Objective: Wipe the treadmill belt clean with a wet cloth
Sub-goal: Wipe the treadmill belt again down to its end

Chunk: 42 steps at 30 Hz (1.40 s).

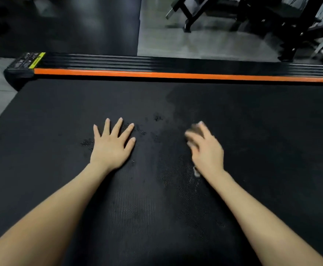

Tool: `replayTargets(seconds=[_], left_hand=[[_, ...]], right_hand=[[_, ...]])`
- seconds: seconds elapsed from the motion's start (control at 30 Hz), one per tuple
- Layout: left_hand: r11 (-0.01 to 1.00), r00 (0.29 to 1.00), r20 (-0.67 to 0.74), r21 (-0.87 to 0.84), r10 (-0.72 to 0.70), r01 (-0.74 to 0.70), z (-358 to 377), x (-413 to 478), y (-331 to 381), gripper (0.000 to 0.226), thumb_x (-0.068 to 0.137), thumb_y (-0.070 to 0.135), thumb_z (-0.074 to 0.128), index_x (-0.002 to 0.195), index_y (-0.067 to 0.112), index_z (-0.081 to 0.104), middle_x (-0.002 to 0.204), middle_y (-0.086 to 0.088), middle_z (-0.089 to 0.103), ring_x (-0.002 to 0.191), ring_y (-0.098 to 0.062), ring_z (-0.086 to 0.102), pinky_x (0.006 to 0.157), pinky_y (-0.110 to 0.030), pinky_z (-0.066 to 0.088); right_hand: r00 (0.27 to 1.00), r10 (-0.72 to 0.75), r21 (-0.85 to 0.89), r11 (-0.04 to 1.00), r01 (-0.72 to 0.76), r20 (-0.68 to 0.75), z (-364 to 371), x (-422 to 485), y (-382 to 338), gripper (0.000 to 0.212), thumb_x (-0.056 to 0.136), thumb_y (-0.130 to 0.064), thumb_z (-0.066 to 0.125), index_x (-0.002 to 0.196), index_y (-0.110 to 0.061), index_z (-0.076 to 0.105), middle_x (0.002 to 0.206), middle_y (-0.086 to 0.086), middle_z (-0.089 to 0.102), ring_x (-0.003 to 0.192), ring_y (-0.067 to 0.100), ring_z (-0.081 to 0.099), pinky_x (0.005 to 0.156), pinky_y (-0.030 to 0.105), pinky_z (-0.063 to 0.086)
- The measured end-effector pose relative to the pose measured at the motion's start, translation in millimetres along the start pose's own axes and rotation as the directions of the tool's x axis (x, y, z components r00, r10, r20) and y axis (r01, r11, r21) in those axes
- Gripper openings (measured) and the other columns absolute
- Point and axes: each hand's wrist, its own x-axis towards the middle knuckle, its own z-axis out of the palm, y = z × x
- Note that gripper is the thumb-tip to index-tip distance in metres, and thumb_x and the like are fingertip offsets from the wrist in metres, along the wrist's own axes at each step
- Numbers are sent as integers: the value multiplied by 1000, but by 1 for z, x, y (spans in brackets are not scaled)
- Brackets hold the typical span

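Left hand (111, 146) splayed flat on damp-patched belt (60, 112) by orange rail (156, 74); right hand (207, 152) on cloth (196, 172), fingers' (204, 128) grip unclear.

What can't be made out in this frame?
Head view only.
The cloth is mostly hidden under the right hand.
The grip on it is motion-blurred.
The belt is cut off by the right and bottom edges.
The yellow label is too small to read.

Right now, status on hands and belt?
Left hand flat on belt. Right hand blurred on cloth, grip unclear. Damp patch mid-belt. Nothing in the way.
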Motion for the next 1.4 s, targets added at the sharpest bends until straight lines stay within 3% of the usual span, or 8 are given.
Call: replayTargets(seconds=[0.23, 0.37, 0.47, 0.7, 0.9, 0.97, 1.17, 1.4], left_hand=[[999, 999, -41, -34, 4, -6, -3, -3, 0, 69, 86, 59, -1, 149, 38, 20, 158, 0, 16, 146, -33, 5, 115, -58, 0], [999, 999, -41, -43, -6, 4, -1, -2, 0, 66, 88, 59, 2, 148, 39, 23, 158, 1, 18, 146, -32, 6, 115, -57, 2], [998, 999, -47, -63, -13, 10, -1, 0, -1, 63, 89, 59, 8, 146, 39, 28, 157, 1, 23, 145, -32, 10, 115, -57, 3], [996, 999, -53, -92, 6, -11, -2, -2, -4, 60, 91, 58, 16, 145, 37, 33, 155, -1, 28, 144, -33, 15, 115, -57, 6], [995, 998, -61, -95, -16, 10, -1, 0, -2, 60, 91, 58, 14, 145, 40, 32, 156, 2, 25, 145, -31, 11, 116, -55, 1], [995, 999, -52, -96, -16, 11, -1, -1, -2, 60, 91, 58, 14, 145, 40, 31, 156, 2, 25, 146, -31, 11, 116, -55, 2], [994, 999, -45, -107, -4, -1, -3, -2, -4, 59, 92, 57, 16, 145, 37, 33, 155, 1, 27, 145, -31, 13, 116, -56, 6], [993, 999, -39, -121, -14, 9, -3, -1, -3, 58, 92, 57, 15, 146, 39, 28, 156, 3, 23, 146, -29, 9, 116, -54, 1]], right_hand=[[804, -564, 117, 826, 552, 189, -1, -33, -31, 52, 71, -3, 72, 114, -30, 63, 140, 10, 48, 118, 39, 54, 97, 56, 42], [980, -177, 36, 984, 175, 92, 19, 54, -4, 43, 81, -2, 65, 115, -28, 67, 144, 10, 44, 128, 41, 43, 100, 56, 41], [996, 89, 23, 996, -90, 32, 39, 87, -31, 29, 90, -13, 58, 113, -28, 68, 149, 5, 37, 130, 37, 41, 104, 47, 39], [857, -492, 145, 869, 473, 156, 43, 32, -66, 49, 72, -2, 71, 112, -30, 68, 143, 5, 46, 121, 35, 52, 94, 49, 46], [996, 63, -12, 998, -63, 60, 51, 124, -13, 33, 91, -11, 55, 116, -29, 66, 151, 4, 33, 135, 36, 34, 111, 43, 29], [998, 45, 2, 999, -45, 48, 59, 113, -42, 31, 88, -11, 59, 112, -27, 69, 150, 5, 36, 128, 38, 42, 104, 43, 39], [851, -488, 150, 872, 465, 196, 55, 71, -71, 44, 78, -8, 69, 114, -33, 67, 145, 2, 43, 119, 36, 52, 90, 47, 48], [993, 82, 12, 996, -83, 80, 74, 149, -33, 31, 93, -15, 54, 118, -30, 65, 154, 0, 27, 138, 35, 28, 106, 45, 36]])
